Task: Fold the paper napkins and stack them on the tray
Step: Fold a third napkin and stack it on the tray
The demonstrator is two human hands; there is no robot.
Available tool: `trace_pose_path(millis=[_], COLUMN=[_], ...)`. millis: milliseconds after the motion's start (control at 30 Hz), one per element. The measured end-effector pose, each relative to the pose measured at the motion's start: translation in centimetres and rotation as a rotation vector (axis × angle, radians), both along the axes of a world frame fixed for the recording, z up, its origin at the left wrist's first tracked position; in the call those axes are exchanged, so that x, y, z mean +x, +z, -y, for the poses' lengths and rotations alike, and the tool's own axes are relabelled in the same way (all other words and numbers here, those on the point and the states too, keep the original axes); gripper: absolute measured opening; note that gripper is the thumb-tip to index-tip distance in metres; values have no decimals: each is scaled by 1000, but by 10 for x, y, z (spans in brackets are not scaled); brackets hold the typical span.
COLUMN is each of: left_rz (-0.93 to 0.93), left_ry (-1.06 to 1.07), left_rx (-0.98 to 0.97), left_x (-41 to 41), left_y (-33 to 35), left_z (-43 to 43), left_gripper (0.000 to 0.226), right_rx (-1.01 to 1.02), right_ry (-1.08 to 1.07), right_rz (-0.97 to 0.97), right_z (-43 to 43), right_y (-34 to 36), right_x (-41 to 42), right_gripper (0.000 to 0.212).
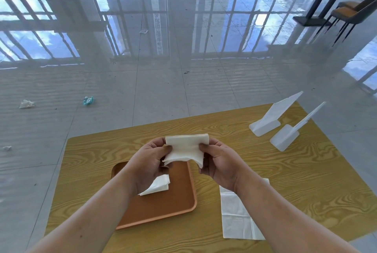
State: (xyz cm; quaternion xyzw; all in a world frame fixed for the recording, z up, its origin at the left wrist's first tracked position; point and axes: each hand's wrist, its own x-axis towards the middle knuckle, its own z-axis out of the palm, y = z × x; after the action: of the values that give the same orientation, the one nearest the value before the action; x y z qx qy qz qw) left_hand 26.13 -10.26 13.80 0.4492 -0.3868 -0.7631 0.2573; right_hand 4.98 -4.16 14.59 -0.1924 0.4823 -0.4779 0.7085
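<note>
Held napkin [186,148], frame centre, above orange tray [163,210]: left grip [150,163] pinches its left edge, right grip [221,164] its right edge. Folded napkin [158,186] lies on tray. Flat napkin [234,218] on counter [306,181], lower right.

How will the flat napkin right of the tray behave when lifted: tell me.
Probably floppy: the flat napkin is thin, creased paper, and the folded napkin droops between the left hand and right hand. Likely very light, so a push may crumple it rather than slide it.
</note>
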Motion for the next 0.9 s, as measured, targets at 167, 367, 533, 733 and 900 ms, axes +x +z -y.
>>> trace_pose_path(millis=[167,367,533,733,900], left_rz=[-32,92,113,500,676], left_ry=[26,118,212,207,170], left_rx=[13,-86,-73,-92,-88], left_x=[7,8,19,58,85], left_y=[-2,-12,-29,-82,-134], left_z=[4,8,13,9,-6], left_gripper=[35,26,47,10,13], right_rx=[-28,40,145,230,244], right_ry=[40,11,-67,15,143], right_rz=[3,-149,-181,-424,-617], right_z=[2,10,21,29,27], right_y=[-2,-8,-24,-78,-137], right_x=[-1,8,21,53,88], right_gripper=[39,37,25,3,9])
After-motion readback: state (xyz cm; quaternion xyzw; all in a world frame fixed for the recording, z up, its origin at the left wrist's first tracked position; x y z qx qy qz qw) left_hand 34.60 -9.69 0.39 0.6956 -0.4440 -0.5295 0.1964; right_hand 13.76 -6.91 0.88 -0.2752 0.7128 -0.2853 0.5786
